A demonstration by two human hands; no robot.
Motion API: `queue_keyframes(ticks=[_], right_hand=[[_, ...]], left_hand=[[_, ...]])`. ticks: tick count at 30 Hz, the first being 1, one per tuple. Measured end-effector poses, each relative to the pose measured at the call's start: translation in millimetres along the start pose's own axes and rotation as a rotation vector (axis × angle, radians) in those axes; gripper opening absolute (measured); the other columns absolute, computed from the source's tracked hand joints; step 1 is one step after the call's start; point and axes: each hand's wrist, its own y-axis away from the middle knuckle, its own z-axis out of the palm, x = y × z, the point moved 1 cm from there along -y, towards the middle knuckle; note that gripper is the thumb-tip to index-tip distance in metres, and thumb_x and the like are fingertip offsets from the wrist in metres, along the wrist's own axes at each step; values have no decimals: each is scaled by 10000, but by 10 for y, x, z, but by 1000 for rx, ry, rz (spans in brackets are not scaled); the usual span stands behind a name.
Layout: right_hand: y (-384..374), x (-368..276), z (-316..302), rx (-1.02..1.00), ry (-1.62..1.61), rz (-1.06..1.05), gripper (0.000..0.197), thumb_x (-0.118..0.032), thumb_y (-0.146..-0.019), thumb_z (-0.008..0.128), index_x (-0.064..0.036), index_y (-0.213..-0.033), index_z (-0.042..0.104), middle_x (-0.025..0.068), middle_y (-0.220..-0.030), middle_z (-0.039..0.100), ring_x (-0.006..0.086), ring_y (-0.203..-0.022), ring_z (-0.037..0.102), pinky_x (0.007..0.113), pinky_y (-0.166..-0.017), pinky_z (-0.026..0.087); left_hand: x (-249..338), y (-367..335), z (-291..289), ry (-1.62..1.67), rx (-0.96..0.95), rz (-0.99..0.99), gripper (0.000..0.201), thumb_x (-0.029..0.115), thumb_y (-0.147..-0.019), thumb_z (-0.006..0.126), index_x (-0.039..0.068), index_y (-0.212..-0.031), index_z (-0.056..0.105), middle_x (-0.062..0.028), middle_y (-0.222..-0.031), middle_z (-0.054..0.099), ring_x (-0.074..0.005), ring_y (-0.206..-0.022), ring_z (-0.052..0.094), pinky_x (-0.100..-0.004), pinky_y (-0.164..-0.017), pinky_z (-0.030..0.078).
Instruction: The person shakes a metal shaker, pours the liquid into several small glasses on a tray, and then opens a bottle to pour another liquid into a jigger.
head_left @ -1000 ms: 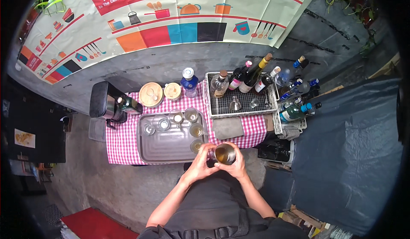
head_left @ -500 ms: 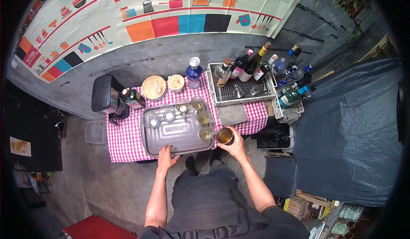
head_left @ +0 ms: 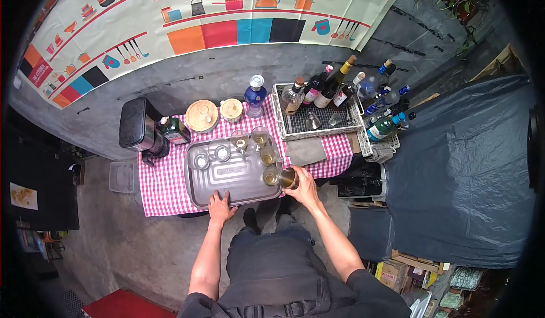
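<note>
Beside round, amber-filled glasses (head_left: 271,176), the right hand (head_left: 305,191) clasps a dark metallic cup (head_left: 289,178); left hand (head_left: 219,209) spread. Two clear glasses (head_left: 201,160) look unfilled.

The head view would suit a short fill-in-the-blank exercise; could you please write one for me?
1. The metal cup is held in the person's ____ hand.
2. The other hand is at the near edge of the tray, on which ____ glass cups stand.
3. In the picture, the blue bottle stands to the ____ of the white basket.
4. The checkered tablecloth is pinkish-red and ____.

Missing words: right; six; left; white.
</note>
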Motion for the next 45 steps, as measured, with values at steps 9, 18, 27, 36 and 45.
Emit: queue_keyframes(ticks=[9,18,27,36,45], right_hand=[[-58,56,38,-15,79,-47,862,-189,-563,917,-90,-1344,567,127,-1282,613,356,-1164,591,450,-1004,487],[-97,55,58,-23,114,-61,860,-188,-560,914,-102,-1345,573,111,-1278,617,358,-1127,590,458,-972,496],[-128,29,54,-22,157,-77,846,-192,-562,912,-112,-1337,582,99,-1277,622,352,-1128,592,462,-956,504],[-133,18,48,-48,199,-60,859,-195,-561,913,-134,-1349,577,76,-1281,619,338,-1153,583,470,-954,506],[-176,36,-16,-66,57,-36,878,-218,-574,923,-100,-1367,567,123,-1258,627,347,-1154,595,457,-991,497]], left_hand=[[33,-66,30,28,-45,-24,857,459,-773,815,171,-1506,479,-274,-1551,286,-480,-1393,320,-529,-1119,400],[69,-87,-8,57,-61,-39,847,425,-772,827,145,-1497,490,-312,-1551,247,-520,-1403,286,-517,-1122,414],[62,-140,57,81,-89,-59,846,415,-794,814,132,-1511,465,-322,-1574,188,-549,-1418,248,-540,-1133,396],[70,-165,59,86,-115,-69,866,425,-800,808,131,-1528,441,-323,-1583,182,-562,-1429,232,-550,-1161,354],[90,-154,24,81,-136,-82,886,425,-804,807,135,-1543,416,-327,-1596,163,-573,-1440,221,-555,-1176,332]])
